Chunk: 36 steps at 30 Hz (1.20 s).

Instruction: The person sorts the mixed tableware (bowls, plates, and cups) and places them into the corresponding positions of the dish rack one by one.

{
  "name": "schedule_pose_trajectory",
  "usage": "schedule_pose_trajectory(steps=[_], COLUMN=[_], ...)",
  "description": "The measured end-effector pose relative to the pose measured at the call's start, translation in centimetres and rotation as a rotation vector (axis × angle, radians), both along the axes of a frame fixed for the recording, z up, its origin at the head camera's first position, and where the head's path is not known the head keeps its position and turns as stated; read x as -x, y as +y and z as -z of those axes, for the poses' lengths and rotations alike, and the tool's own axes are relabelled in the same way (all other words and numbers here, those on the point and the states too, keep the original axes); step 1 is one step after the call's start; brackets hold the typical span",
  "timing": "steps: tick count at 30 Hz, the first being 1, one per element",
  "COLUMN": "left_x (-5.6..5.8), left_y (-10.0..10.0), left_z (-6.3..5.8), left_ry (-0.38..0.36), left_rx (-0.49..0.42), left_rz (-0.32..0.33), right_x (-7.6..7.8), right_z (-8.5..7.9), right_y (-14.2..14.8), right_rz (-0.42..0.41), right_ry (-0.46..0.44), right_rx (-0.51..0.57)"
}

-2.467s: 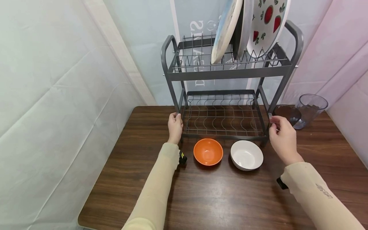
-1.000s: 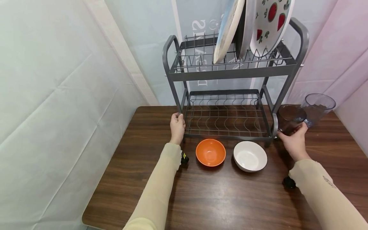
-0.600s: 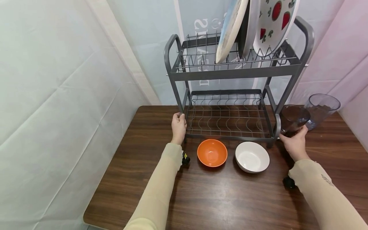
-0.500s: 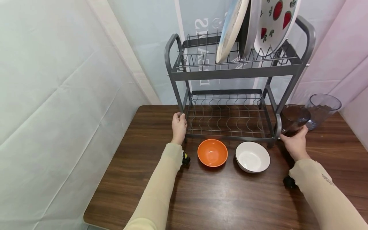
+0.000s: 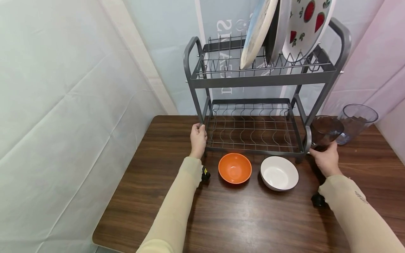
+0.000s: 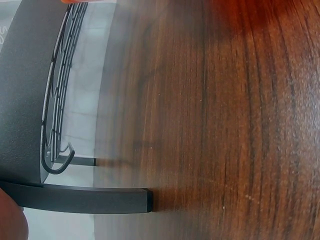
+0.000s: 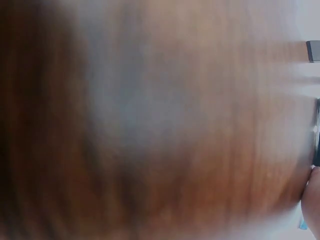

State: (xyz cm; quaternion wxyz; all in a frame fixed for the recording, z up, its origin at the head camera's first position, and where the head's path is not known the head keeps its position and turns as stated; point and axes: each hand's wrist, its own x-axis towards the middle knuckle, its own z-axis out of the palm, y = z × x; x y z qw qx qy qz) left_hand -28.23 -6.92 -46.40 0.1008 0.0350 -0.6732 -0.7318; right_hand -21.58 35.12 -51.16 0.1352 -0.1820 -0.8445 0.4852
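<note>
A grey two-tier dish rack (image 5: 262,82) stands at the back of the wooden table. My left hand (image 5: 198,140) grips its front left upright, low down; in the left wrist view a rack leg (image 6: 117,201) is beside a fingertip (image 6: 11,220). By the rack's right front corner, my right hand (image 5: 328,160) holds a dark brown drinking glass (image 5: 327,123) near the base, the thumb on the rack's side. The right wrist view is mostly blurred, with a fingertip (image 7: 312,197) at its edge. Several plates (image 5: 257,33) stand upright on the upper tier.
Before the rack sit an orange bowl (image 5: 235,168) and a white bowl (image 5: 279,174). A clear bluish glass (image 5: 357,123) stands right of the brown one. Curtain-like sheets (image 5: 79,105) hang at the left and behind the table (image 5: 152,182).
My right hand has left the rack's right side and moved right onto the brown glass. My left hand keeps its grip on the rack. The whole view has shifted slightly.
</note>
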Motion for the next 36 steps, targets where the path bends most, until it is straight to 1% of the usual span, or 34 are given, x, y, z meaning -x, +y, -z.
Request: schedule_pose_trajectory(steps=[6,14,20,24,27,32,34,36], left_x=[0.2,0.2,0.1,0.1,0.1,0.0,0.0,-0.1], left_y=[-0.1,0.0,0.0,-0.1,-0.1,0.0,0.0,-0.1], left_z=[0.2,0.3,0.1,0.2,0.2,0.0,-0.1,-0.2], left_ry=[0.006,0.018,0.008,-0.007,-0.017,-0.010,-0.007,-0.008], left_rx=[-0.011,-0.003,0.001,0.000,-0.002,0.004,0.003,-0.001], left_rz=[0.003,0.003,-0.005,-0.001,0.003,0.003,0.006,0.009], right_x=[-0.3,-1.0,-1.9,-2.6,-3.0,-3.4,-3.6,-3.9], right_z=[-0.3,-0.9,-1.9,-2.8,-3.5,-4.8,-5.4,-6.0], right_y=[0.0,0.7,1.2,1.5,1.7,1.7,1.5,1.3], right_rz=[-0.008,0.033,0.040,0.012,-0.003,-0.011,-0.013,-0.010], right_ry=[-0.016,0.003,0.006,0.013,0.052,0.162,0.189,0.198], right_rx=[0.004,0.029,0.042,0.039,0.041,0.026,0.018,-0.003])
